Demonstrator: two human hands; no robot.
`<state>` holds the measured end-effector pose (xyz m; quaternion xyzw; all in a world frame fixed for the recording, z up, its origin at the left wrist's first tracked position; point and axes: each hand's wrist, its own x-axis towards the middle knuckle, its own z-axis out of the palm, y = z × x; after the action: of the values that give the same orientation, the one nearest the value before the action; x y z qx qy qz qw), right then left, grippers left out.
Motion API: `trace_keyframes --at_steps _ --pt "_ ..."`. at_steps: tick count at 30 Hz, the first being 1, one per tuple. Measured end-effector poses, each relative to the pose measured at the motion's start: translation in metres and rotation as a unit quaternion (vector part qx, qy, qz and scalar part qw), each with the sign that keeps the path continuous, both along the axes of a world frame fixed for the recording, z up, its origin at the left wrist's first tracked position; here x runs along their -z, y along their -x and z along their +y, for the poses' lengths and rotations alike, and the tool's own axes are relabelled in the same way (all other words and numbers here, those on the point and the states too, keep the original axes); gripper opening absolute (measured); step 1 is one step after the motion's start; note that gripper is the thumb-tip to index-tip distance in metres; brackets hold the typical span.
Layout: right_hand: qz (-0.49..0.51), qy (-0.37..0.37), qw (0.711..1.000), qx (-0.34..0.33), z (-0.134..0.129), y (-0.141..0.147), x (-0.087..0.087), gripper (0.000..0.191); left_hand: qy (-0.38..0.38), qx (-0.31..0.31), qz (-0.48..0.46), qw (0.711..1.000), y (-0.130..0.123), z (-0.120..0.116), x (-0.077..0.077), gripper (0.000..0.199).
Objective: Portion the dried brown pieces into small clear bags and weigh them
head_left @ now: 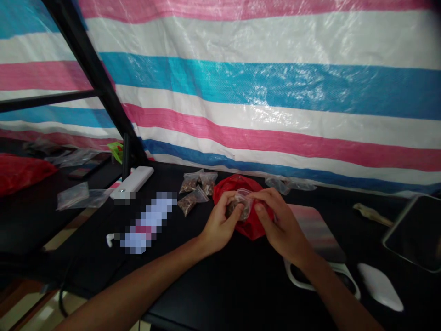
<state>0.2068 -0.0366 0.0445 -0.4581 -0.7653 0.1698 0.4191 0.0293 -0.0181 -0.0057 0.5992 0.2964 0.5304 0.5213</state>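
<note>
A small clear plastic bag with brown bits in it is held up between my two hands, over a red plastic bag on the black table. The fingers and thumb of my left hand are closed round the small bag's lower left part. My right hand pinches the clear bag's upper right edge, thumb and forefinger close together. Three similar filled bags lie to the left of the red bag.
Behind the black table hangs a striped sheet. A silver scale, a white mouse and a dark-screened device lie at right. A white box, an earbud and clear bags are at left.
</note>
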Motion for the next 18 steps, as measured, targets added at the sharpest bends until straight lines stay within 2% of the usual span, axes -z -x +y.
trace_keyframes --at_steps 2,6,10,13,18 --pt "-0.016 -0.01 0.999 0.027 -0.003 -0.002 0.006 0.021 0.016 0.001 0.015 1.0 0.003 -0.001 0.003 0.026" --pt "0.006 -0.016 0.998 0.068 -0.01 -0.003 0.013 0.007 0.032 0.011 0.044 0.998 0.004 -0.007 0.001 0.026" --pt "0.07 -0.005 0.99 0.124 -0.012 -0.001 0.014 0.015 0.061 0.039 0.024 0.997 0.004 -0.011 -0.006 0.03" --pt "0.09 0.027 0.988 0.119 -0.012 0.002 0.014 0.016 0.085 0.047 0.01 0.995 0.002 -0.012 -0.008 0.032" --pt "0.128 0.072 0.986 0.082 -0.016 0.009 0.014 0.015 0.11 -0.003 0.017 0.994 -0.001 -0.01 -0.006 0.039"
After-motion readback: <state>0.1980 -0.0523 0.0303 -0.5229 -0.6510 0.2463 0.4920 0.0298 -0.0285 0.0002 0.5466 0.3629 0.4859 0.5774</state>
